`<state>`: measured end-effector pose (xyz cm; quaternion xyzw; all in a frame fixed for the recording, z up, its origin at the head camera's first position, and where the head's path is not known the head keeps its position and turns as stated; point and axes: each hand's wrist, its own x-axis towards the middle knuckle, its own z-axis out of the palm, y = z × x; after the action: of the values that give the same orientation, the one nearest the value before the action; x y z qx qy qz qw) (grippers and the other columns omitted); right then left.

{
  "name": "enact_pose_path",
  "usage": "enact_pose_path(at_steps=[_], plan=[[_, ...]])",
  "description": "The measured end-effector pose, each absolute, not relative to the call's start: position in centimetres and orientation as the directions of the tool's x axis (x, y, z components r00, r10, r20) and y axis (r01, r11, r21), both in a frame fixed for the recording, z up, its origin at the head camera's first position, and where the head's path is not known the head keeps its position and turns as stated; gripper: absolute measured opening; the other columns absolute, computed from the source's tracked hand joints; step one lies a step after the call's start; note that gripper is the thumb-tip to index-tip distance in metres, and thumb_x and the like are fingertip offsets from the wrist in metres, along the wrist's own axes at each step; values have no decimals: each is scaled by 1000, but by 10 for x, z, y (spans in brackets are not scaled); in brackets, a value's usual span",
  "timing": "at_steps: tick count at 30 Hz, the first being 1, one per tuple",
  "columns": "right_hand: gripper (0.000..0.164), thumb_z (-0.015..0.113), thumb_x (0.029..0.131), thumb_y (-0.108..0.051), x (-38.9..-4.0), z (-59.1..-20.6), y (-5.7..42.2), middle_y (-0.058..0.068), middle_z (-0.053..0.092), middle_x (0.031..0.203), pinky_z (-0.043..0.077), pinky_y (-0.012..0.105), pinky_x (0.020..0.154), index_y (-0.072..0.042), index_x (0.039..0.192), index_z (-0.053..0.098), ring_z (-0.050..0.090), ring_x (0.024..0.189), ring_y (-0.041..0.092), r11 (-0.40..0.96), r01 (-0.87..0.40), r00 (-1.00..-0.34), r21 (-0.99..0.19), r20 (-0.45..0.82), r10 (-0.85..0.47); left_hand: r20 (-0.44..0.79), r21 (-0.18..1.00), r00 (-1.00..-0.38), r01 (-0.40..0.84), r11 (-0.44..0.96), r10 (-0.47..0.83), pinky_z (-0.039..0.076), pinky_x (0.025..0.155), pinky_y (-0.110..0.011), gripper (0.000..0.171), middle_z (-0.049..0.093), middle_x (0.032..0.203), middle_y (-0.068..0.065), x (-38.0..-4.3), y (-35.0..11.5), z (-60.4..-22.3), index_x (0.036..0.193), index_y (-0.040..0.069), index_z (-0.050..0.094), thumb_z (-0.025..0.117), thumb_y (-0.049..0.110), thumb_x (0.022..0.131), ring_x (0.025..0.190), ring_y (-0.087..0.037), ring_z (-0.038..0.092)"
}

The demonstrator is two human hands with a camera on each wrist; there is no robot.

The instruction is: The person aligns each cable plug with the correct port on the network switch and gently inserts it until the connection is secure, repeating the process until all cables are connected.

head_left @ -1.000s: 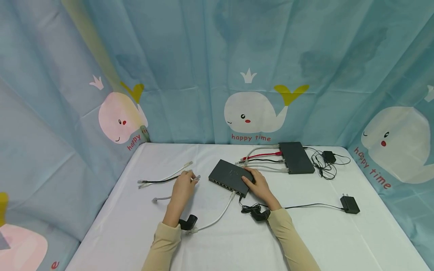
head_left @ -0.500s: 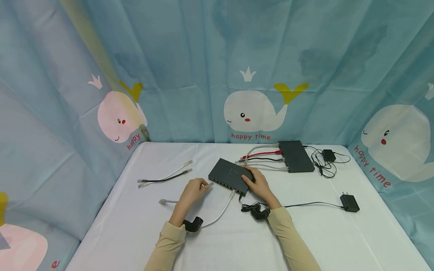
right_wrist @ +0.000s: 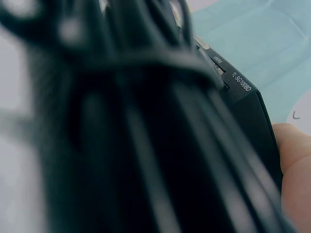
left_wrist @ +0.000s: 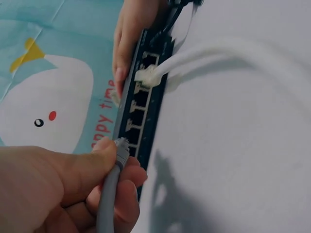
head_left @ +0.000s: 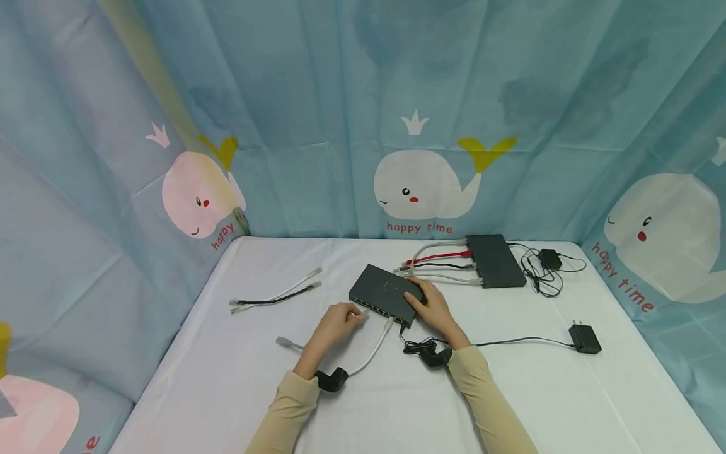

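Note:
A black network switch (head_left: 380, 291) lies slanted mid-table, its row of ports facing the person. My left hand (head_left: 334, 326) pinches a grey network cable (left_wrist: 109, 194) just behind its plug, between thumb and fingers. In the left wrist view that plug is right at the ports, several sockets from a white network cable (left_wrist: 209, 47) that sits in the row. The grey cable's other end sticks out left of the wrist. My right hand (head_left: 435, 310) grips the switch's right end, thumb on top and fingers at the far edge. A blurred black cord bundle (right_wrist: 146, 121) covers most of the right wrist view.
At back right, a second black switch (head_left: 496, 261) has white, red and black cables plugged in and an adapter (head_left: 549, 259). Loose white and black cables (head_left: 278, 301) lie at left. Another power adapter (head_left: 585, 338) rests at right, its cord running to the bundle (head_left: 421, 348).
The left hand has moved right and toward the switch's ports with the grey cable, away from the loose cables at left. The right hand stays on the switch.

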<state>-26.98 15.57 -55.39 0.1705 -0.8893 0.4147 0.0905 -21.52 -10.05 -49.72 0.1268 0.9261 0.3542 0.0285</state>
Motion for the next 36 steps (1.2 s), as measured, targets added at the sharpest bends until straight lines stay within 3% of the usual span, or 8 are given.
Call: enact_pose_path(at_steps=[6,11,25,36], plan=[[49,56,92,-35,-270,-554,155,14,52,130,33,54,98,-13,135,48,47,120,33,603,-372,-928,-706,297,-225,5,733,-945,226,642,327,37,48,-20,19,61,60,-3,-216,-95,-505,93,1,66,61,19,91,48,-6,44],[49,56,93,-36,-269,-553,155,14,52,130,33,54,98,-13,135,48,47,119,33,605,-370,-929,-705,292,-228,-15,754,-931,229,616,365,38,51,-20,20,62,61,-2,-215,-91,-508,95,0,65,59,19,92,49,-6,46],[49,56,93,-36,-271,-556,156,13,51,131,33,54,98,-13,136,47,47,120,33,608,-390,-921,-692,310,-237,-21,762,-928,227,606,373,41,61,-23,21,65,65,0,-216,-86,-511,96,4,68,56,22,94,56,-5,51],[49,56,93,-34,-271,-556,156,14,51,131,33,54,99,-12,135,48,47,120,33,610,-382,-924,-694,302,-236,-13,748,-941,214,628,337,40,59,-23,23,63,64,2,-216,-81,-513,100,4,67,55,23,94,54,-6,48]])
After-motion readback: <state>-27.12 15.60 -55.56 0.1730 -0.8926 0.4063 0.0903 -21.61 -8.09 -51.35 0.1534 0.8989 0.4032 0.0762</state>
